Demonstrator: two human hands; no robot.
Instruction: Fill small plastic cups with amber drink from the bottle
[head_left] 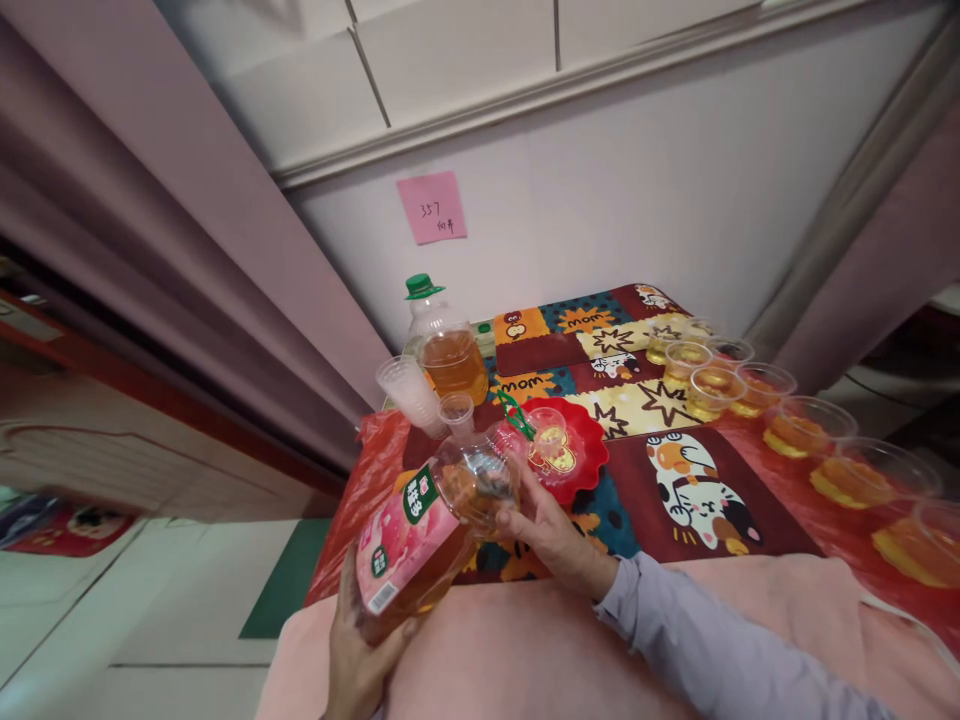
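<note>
A large clear bottle of amber drink (pixel 442 570) with a pink and green label leans in front of me, held in both hands. My left hand (pixel 364 650) cradles its base from below. My right hand (pixel 551 530) grips the side near its shoulder. A clear round rim stands at the bottle's upper end; I see no cap on it. Just beyond is a scalloped red plate (pixel 592 470), with a clear plastic cup (pixel 551 430) and a green strap-like piece (pixel 514 412) over it. Stacked clear cups (pixel 411 392) stand left of the rim.
A second bottle with a green hat-shaped cap (pixel 424 287) stands at the back left. Several clear cups of amber drink (pixel 716 392) line the table's right side. Patterned mats (pixel 637 500) cover the red tabletop. A pink note (pixel 433 208) hangs on the wall; curtains flank the table.
</note>
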